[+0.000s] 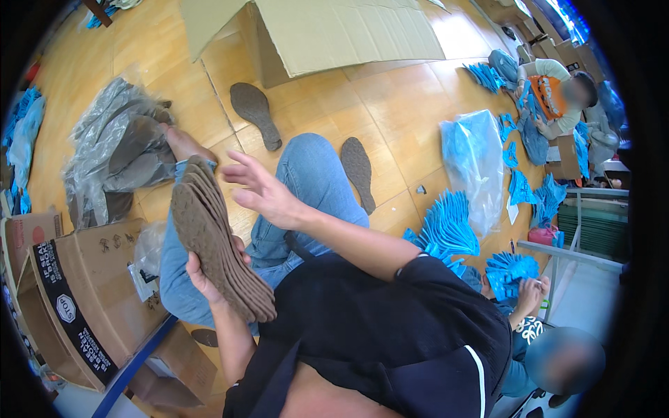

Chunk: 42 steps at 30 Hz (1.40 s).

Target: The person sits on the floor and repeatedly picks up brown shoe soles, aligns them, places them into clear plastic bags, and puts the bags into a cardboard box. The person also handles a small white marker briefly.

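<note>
My left hand (205, 279) is wrapped round the lower part of a stack of brown shoe insoles (212, 240), held on edge at a tilt over my lap. The insoles lie face to face, fanned a little at their edges. Just right of the stack's upper end, my right hand (261, 189) is raised with fingers spread and nothing in it. One loose insole (255, 113) lies on the floor ahead of my knees, and another insole (358, 171) lies to the right of my bent knee.
A large cardboard box (355, 38) stands ahead. At left are a clear plastic bag of dark pieces (111, 150) and a cardboard carton (104, 299). Blue pieces (449, 223) and a plastic bag (477, 167) lie at right. Two people (557, 104) work there, one close beside me.
</note>
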Available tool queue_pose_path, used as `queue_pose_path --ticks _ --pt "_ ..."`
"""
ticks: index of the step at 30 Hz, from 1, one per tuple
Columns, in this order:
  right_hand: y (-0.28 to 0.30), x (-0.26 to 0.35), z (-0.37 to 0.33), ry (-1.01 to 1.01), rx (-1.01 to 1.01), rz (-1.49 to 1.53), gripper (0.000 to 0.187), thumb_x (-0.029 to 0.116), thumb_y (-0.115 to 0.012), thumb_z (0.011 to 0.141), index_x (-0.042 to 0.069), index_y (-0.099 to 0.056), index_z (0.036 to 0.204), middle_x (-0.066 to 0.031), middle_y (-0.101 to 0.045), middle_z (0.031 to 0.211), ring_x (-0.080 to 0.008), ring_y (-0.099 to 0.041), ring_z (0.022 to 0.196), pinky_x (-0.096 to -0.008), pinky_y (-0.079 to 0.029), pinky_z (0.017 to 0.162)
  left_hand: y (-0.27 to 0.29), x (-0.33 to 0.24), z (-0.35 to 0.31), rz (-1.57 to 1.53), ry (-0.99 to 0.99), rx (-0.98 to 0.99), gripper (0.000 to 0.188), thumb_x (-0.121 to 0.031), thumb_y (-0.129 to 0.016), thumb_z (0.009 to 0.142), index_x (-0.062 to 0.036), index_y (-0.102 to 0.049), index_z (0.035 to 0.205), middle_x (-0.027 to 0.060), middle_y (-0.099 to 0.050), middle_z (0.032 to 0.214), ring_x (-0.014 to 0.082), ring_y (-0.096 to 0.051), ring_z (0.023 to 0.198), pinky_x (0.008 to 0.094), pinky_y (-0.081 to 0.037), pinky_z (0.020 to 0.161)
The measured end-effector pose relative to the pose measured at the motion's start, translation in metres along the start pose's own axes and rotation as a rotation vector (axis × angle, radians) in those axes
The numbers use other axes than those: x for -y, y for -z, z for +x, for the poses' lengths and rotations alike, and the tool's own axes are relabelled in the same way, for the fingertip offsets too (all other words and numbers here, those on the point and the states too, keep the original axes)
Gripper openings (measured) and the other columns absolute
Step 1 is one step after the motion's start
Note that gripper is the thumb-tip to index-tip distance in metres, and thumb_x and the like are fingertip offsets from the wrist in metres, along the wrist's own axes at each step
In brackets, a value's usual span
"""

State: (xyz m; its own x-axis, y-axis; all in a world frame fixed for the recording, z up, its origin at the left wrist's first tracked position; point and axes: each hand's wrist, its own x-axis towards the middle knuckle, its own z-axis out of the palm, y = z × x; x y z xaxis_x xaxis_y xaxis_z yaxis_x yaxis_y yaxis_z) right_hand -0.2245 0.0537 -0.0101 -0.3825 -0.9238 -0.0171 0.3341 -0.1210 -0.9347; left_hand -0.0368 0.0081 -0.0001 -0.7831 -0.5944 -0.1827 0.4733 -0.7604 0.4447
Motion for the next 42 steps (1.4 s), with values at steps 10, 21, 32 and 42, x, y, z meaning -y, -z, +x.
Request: queue_pose_path --ticks 10,21,32,42 --pt "-0.052 0.066 0.008 -0.296 0.48 -0.156 0.088 0.034 -0.079 0.079 0.008 -0.029 0.146 -0.0195 -0.045 0.134 -0.0283 -0.045 0.127 -0.0417 -0.04 0.103 0.009 0.026 -0.03 -0.551 0.123 0.094 0.072 -0.049 -0.042 0.094 -0.0021 -0.028 0.147 0.0231 -0.043 0.141 0.0436 -0.047 0.126 0.0607 -0.034 0.108" --pt "-0.064 0.098 0.01 -0.265 0.585 -0.27 0.08 0.019 -0.079 0.079 0.004 -0.032 0.143 -0.0101 -0.056 0.12 -0.021 -0.052 0.116 -0.0383 -0.048 0.095 -0.007 0.028 -0.023 -0.543 0.082 0.337 0.077 -0.042 -0.041 0.087 -0.0069 -0.018 0.152 0.0261 -0.035 0.146 0.0447 -0.039 0.133 0.0639 -0.023 0.112" --pt "-0.064 0.115 0.005 0.082 0.355 -0.637 0.081 0.023 -0.084 0.067 -0.001 -0.045 0.133 -0.0114 -0.062 0.11 -0.0214 -0.06 0.104 -0.0344 -0.045 0.093 -0.008 -0.011 -0.01 0.522 -0.415 -0.05 0.094 -0.037 -0.079 0.078 -0.0016 -0.023 0.146 0.0107 -0.048 0.134 0.0199 -0.048 0.124 0.0354 -0.04 0.104" --pt "-0.044 0.091 -0.003 0.832 0.153 -0.971 0.069 0.017 -0.086 0.056 0.001 -0.054 0.115 -0.0147 -0.067 0.098 -0.027 -0.067 0.084 -0.034 -0.052 0.074 -0.007 0.007 0.008 -0.342 0.034 -0.258 0.092 -0.071 -0.048 0.085 -0.0014 -0.034 0.142 0.0138 -0.045 0.14 0.0266 -0.046 0.126 0.0403 -0.038 0.106"
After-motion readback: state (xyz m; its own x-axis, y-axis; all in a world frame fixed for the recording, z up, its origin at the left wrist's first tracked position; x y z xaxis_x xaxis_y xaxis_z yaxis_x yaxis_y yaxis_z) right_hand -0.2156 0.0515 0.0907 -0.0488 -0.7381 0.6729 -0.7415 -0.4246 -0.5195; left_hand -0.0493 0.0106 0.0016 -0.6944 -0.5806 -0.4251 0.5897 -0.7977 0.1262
